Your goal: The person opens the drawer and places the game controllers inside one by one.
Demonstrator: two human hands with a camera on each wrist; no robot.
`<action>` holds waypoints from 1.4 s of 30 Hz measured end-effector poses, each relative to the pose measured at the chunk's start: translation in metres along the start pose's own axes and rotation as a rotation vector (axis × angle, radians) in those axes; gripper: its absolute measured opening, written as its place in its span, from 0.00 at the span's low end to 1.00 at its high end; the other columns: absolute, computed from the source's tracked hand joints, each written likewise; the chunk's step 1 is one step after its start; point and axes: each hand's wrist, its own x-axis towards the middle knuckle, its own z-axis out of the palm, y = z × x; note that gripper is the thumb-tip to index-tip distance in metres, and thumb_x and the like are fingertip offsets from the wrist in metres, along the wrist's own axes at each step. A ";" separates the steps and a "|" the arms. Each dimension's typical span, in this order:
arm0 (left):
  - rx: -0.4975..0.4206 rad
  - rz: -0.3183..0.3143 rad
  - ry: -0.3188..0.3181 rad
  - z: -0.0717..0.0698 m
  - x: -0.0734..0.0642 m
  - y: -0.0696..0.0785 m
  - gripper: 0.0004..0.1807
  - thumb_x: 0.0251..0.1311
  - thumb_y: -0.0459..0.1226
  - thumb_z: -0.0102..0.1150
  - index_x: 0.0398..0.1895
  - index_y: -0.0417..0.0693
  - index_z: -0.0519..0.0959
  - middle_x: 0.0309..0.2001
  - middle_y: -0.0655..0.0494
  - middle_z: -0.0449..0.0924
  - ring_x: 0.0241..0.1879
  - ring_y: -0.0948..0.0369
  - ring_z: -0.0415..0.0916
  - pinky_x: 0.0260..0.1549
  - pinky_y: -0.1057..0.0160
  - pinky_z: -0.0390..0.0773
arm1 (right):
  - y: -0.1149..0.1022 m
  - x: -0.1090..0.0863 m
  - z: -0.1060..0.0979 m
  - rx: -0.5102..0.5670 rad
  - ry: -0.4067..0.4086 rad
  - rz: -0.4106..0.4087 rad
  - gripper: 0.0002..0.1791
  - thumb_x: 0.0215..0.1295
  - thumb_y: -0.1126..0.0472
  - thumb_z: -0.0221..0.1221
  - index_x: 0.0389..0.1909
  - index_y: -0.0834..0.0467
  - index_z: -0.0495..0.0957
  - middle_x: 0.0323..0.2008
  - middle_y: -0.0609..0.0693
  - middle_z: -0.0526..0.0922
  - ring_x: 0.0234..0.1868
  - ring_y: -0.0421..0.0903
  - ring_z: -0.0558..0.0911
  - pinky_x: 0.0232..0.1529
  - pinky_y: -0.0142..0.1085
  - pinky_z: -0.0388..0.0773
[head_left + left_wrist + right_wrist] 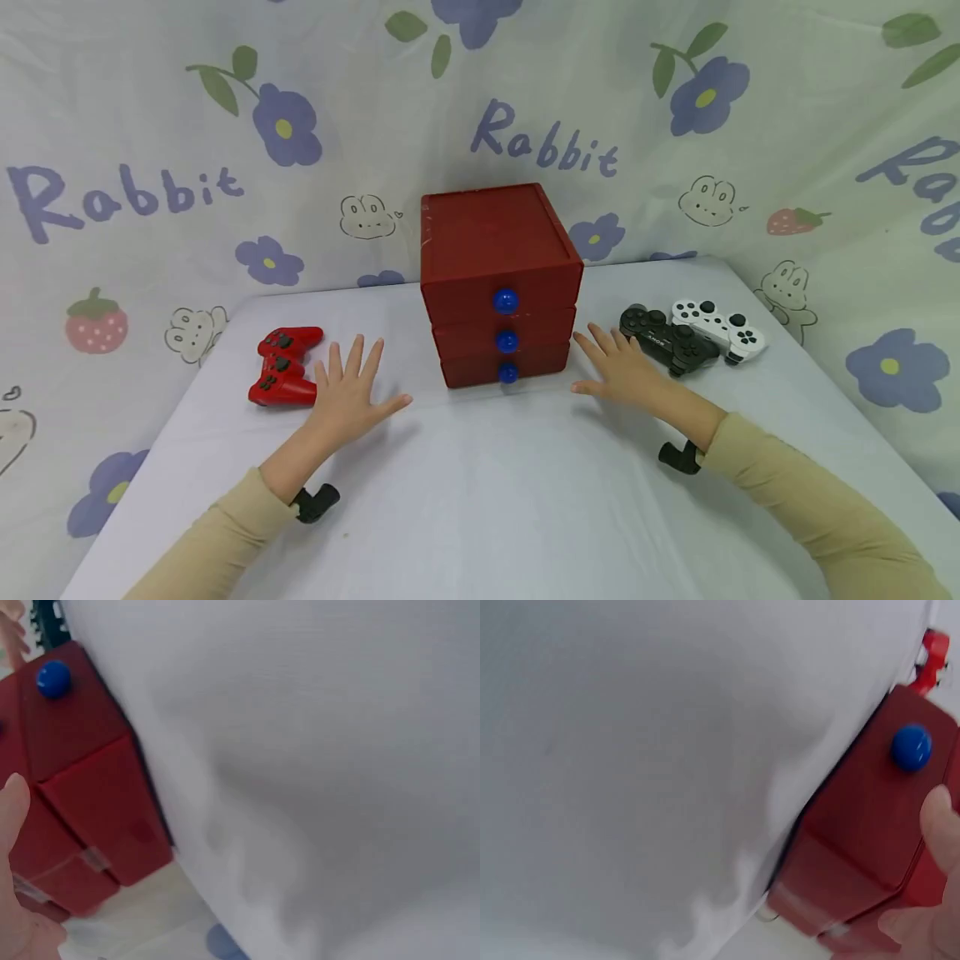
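A red three-drawer box [480, 237] with round blue knobs [507, 341] stands at the back middle of the table, its drawers closed. My left hand [347, 404], fingers spread and straight, is over the table to the left of the box, with nothing in it. Just beyond that hand lies a red game controller [283, 367], partly overlapped by the fingers. On the right, my right hand [621, 371] is also spread, empty, beside the box's front right corner. A black game controller [667, 337] lies just past it, leaning against a white game controller [720, 329].
A white cloth [480, 500] covers the table. Behind it hangs a pale curtain [360, 150] printed with flowers, rabbits and lettering. Each wrist carries a small black camera mount, one [317, 502] on the left and one [679, 457] on the right.
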 end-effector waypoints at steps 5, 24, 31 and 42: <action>-0.016 0.035 0.044 -0.016 0.001 0.013 0.53 0.37 0.69 0.39 0.63 0.52 0.38 0.63 0.42 0.34 0.58 0.39 0.23 0.48 0.37 0.30 | -0.016 -0.001 -0.001 -0.045 0.078 -0.003 0.41 0.48 0.36 0.48 0.58 0.59 0.56 0.53 0.61 0.64 0.48 0.62 0.66 0.45 0.53 0.62; -0.110 0.231 0.249 -0.079 0.027 0.067 0.48 0.42 0.64 0.44 0.63 0.60 0.37 0.63 0.47 0.38 0.60 0.44 0.28 0.53 0.41 0.32 | -0.053 0.007 -0.001 -0.064 0.249 -0.107 0.29 0.52 0.40 0.48 0.50 0.54 0.68 0.34 0.56 0.77 0.29 0.51 0.75 0.28 0.41 0.71; -0.140 0.253 0.291 -0.086 0.043 0.077 0.44 0.43 0.63 0.45 0.63 0.64 0.41 0.62 0.47 0.44 0.60 0.42 0.38 0.52 0.40 0.39 | -0.057 0.012 0.002 -0.051 0.298 -0.182 0.26 0.50 0.43 0.52 0.48 0.53 0.69 0.26 0.51 0.77 0.24 0.46 0.73 0.22 0.36 0.69; -0.235 0.250 0.358 -0.090 0.059 0.087 0.37 0.44 0.61 0.47 0.60 0.68 0.50 0.61 0.46 0.48 0.59 0.45 0.41 0.51 0.41 0.45 | -0.066 0.018 0.003 -0.005 0.284 -0.221 0.25 0.50 0.45 0.54 0.48 0.52 0.69 0.28 0.51 0.78 0.26 0.45 0.75 0.24 0.34 0.71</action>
